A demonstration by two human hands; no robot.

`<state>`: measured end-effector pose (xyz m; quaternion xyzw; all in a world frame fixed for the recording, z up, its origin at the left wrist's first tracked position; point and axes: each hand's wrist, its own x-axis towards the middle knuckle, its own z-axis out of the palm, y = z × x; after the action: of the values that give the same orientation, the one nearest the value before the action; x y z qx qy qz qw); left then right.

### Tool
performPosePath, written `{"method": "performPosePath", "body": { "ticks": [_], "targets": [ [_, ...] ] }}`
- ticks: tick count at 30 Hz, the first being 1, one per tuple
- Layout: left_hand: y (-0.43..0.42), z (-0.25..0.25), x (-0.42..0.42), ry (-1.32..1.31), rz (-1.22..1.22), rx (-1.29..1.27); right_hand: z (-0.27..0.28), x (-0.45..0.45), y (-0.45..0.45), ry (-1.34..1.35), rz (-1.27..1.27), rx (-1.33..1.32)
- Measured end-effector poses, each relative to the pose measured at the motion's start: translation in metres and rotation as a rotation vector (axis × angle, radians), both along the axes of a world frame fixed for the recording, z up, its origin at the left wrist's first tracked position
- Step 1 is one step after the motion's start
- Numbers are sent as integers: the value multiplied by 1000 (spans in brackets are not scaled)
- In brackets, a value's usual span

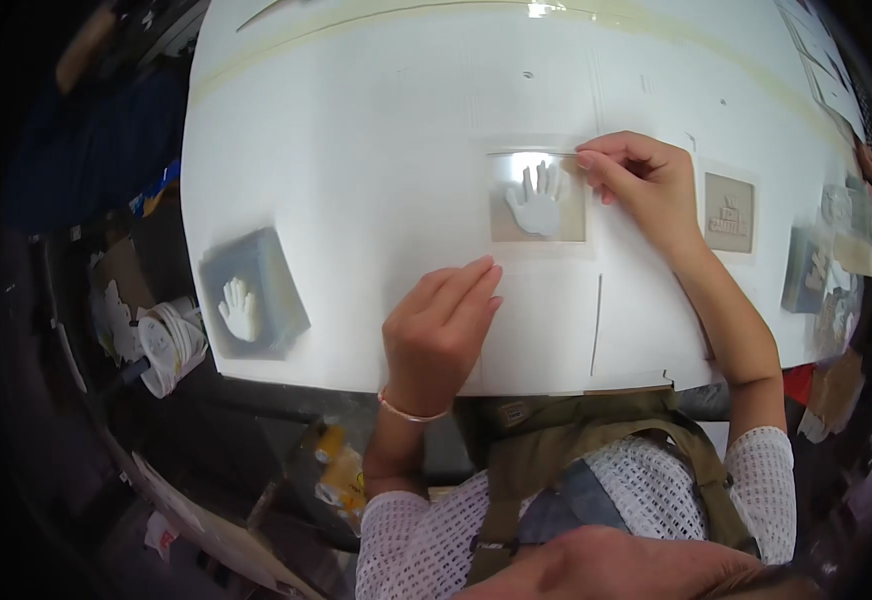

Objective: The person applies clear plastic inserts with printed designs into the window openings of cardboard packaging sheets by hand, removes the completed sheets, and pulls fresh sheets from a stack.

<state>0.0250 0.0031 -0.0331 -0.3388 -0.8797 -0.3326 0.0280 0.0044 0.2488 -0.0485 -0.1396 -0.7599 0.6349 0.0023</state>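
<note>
A clear square panel (498, 222) with a white hand-shaped piece (536, 205) on it lies on the white table, a little right of the middle. My right hand (651, 180) pinches the panel's upper right corner between thumb and fingers. Just below the panel's lower left corner is my left hand (439, 325), its fingers stretched out and close together, with nothing seen in it. A glare spot covers part of the panel's top edge.
On the left of the white table (356, 200) stands a stack of clear panels (281, 290) topped by a small white hand shape (239, 308). To the right lie a framed panel with raised lettering (731, 212) and another stack (804, 270). A white bucket (171, 345) is beyond the left edge.
</note>
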Motion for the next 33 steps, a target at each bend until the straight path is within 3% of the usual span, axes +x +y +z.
{"method": "performPosePath", "body": {
  "ticks": [15,17,18,20,24,26,28,30,32,33],
  "targets": [
    [3,1,2,9,17,-26,-4,4,0,73,51,276],
    [3,0,3,1,22,-22,-7,4,0,332,90,580],
    [3,0,4,4,18,-21,-5,4,-1,334,86,582],
    [4,1,5,14,30,-20,3,4,-3,408,21,886],
    [3,4,16,111,-13,-19,35,28,4,512,-61,969],
    [4,13,31,163,-37,122,68,67,8,590,222,909],
    [-1,26,59,36,-66,160,96,127,9,424,521,712],
    [-3,30,83,-240,-338,262,94,189,5,247,797,448],
    [-1,26,107,-346,-454,195,83,235,4,-70,963,446],
    [1,15,122,-422,-540,145,69,257,4,-63,959,459]
  ]
}}
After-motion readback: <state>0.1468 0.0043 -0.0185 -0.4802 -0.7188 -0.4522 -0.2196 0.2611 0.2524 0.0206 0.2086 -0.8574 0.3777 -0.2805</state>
